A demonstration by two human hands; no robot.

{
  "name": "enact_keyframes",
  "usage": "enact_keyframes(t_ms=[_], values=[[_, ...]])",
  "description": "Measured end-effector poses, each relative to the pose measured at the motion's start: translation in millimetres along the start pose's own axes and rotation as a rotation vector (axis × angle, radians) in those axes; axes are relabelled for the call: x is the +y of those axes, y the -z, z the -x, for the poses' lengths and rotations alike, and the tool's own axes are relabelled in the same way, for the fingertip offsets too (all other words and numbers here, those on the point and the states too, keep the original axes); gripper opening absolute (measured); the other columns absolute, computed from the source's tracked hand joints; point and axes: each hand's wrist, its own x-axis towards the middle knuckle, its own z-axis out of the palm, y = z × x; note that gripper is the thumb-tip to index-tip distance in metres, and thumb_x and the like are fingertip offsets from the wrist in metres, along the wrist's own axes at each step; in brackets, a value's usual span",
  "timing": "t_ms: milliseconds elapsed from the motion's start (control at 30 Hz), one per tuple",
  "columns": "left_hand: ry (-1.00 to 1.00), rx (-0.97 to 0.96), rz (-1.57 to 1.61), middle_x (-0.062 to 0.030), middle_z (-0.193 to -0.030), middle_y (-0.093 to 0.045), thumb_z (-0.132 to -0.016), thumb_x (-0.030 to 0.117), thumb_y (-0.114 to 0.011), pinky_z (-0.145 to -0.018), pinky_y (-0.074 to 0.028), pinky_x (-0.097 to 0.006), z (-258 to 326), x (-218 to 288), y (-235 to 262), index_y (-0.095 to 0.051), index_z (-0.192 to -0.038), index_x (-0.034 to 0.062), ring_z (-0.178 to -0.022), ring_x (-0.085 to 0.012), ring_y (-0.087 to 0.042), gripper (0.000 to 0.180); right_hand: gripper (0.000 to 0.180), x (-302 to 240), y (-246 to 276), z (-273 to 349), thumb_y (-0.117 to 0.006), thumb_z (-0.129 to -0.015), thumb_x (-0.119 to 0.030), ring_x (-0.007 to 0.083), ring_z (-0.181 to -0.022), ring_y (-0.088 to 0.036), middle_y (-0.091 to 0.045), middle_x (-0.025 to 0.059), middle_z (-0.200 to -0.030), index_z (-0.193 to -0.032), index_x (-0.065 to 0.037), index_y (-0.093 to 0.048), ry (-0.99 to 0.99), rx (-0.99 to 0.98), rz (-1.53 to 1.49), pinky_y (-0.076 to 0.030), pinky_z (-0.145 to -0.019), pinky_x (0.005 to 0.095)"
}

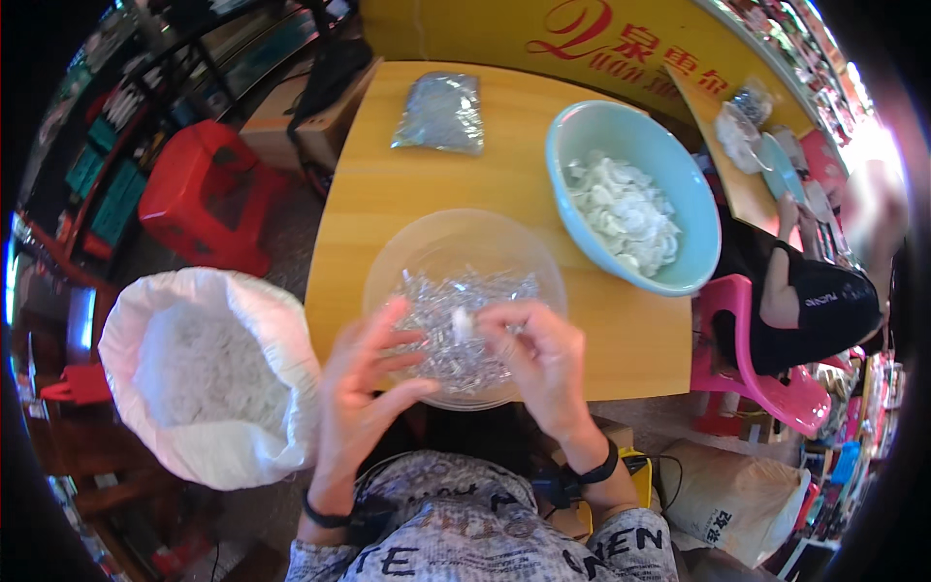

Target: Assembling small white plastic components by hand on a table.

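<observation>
Over clear tub [465, 230], R hand [545, 367] pinches small white pc [462, 325], prob. light & slick, best edge-held; L hand [361, 376] spread, empty.

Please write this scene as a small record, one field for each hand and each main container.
Left hand: open, fingers spread, blurred
Right hand: pinching small white piece
Translucent bowl: below hands; holds thin shiny pieces
Blue basin: right on table; holds white pieces
White sack: left of table; holds pale pieces
Silvery packet: table's far side
</observation>
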Motion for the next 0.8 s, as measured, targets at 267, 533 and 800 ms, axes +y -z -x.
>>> enact_keyframes(t_ms=[267, 533, 800], values=[[-0.037, 0.558, -0.755, -0.0095, -0.126, -0.054, -0.09, 0.018, -0.057, -0.085, -0.044, -0.032, 26.3, -17.1, 166.7, -0.051, -0.128, 0.0034, -0.105, -0.0194, -0.054, 0.041, 0.015, 5.2, 140.7, -100.8, -0.065, -0.083, -0.019, 0.0211, -0.072, -0.065, -0.068, 0.0112, -0.08, -0.089, -0.005, -0.067, 0.106, 0.585, 0.922, -0.049, -0.068, 0.0328], [0.333, 0.319, -1.058, -0.0161, -0.131, -0.047, -0.085, 0.014, -0.061, -0.092, -0.041, -0.04, 24.3, -39.5, 164.8, -0.051, -0.129, 0.0087, -0.111, -0.0315, -0.052, 0.046, 0.01, -9.2, 85.2, -77.0, -0.064, -0.083, -0.011, 0.0173, -0.07, -0.063, -0.067, 0.0075, -0.086, -0.092, -0.005, -0.065, 0.176, 0.38, 0.813, -0.05, -0.064, 0.0285], [0.23, 0.219, -1.089, -0.0158, -0.112, -0.051, -0.078, 0.007, -0.065, -0.084, -0.044, -0.037, 10.3, -40.2, 167.3, -0.059, -0.114, 0.0037, -0.097, -0.0318, -0.054, 0.037, 0.007, 20.5, 3.2, -36.2, -0.064, -0.08, -0.008, 0.0256, -0.074, -0.063, -0.063, 0.0087, -0.082, -0.087, -0.006, -0.063, 0.132, -0.164, 0.627, -0.049, -0.064, 0.033]])
